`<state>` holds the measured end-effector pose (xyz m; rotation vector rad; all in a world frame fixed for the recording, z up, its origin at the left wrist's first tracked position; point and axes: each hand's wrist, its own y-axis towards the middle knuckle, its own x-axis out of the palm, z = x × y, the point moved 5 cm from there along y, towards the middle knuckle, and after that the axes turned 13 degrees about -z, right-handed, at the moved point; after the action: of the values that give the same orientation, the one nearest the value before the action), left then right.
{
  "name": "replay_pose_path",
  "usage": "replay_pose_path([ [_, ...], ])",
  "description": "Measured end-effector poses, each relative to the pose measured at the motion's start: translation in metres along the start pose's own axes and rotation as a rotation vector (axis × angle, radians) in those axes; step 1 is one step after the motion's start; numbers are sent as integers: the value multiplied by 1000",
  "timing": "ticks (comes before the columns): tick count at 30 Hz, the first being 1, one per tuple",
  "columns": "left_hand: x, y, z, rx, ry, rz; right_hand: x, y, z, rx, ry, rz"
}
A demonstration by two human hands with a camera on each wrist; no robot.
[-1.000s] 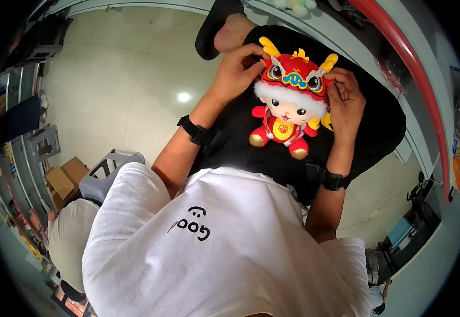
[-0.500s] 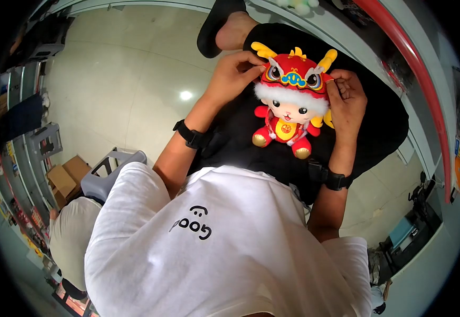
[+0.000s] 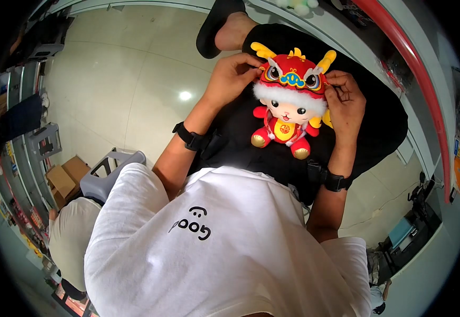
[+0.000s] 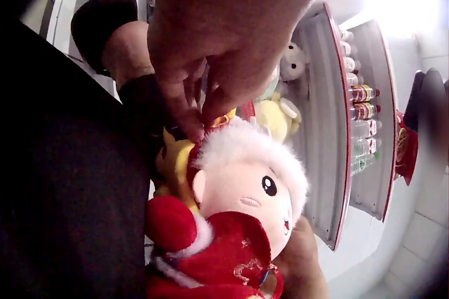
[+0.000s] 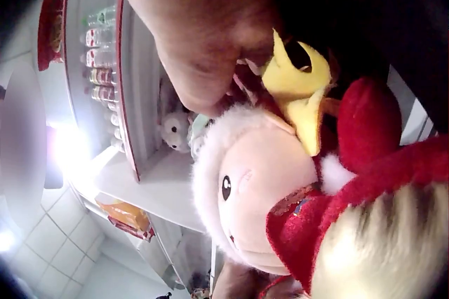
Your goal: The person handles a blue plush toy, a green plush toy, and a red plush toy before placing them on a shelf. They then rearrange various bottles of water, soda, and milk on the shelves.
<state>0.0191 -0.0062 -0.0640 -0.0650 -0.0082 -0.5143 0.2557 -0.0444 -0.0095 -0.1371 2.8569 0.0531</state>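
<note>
A plush doll in a red dragon hat sits on the person's black-trousered lap, facing the head camera. White fluff trims the hat, and yellow horns stand on top. The left hand pinches the hat's edge at the image-left side, thumb and fingertips together beside the embroidered eye. On the opposite side, the right hand pinches the hat's other edge. From the left wrist view, the fingertips meet just above the white trim. A yellow felt piece hangs behind the doll's head in the right wrist view.
A grey stool and an open cardboard box stand at the left, near another person. Shelves with bottles and other plush toys rise in front. A red-edged counter curves along the right.
The left fingers have moved from beside the horn's base slightly down the hat's side, and that horn now leans outward. The right-side flap, pulled out half a second ago, is now closer to the hat.
</note>
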Motion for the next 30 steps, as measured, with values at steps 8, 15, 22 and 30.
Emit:
replay_pose_path([
  [8, -1, -3, 2, -66, -109, 89, -1, -2, -1, 32, 89, 35],
  [15, 0, -2, 8, 86, -122, 19, -1, -2, 1, 24, 130, 39],
  [22, 2, -1, 6, -2, -165, -30, 1, -2, -2, -34, 93, 26],
  [30, 7, 0, 11, -45, -155, -1, 6, -1, -5, 53, 31, 36],
])
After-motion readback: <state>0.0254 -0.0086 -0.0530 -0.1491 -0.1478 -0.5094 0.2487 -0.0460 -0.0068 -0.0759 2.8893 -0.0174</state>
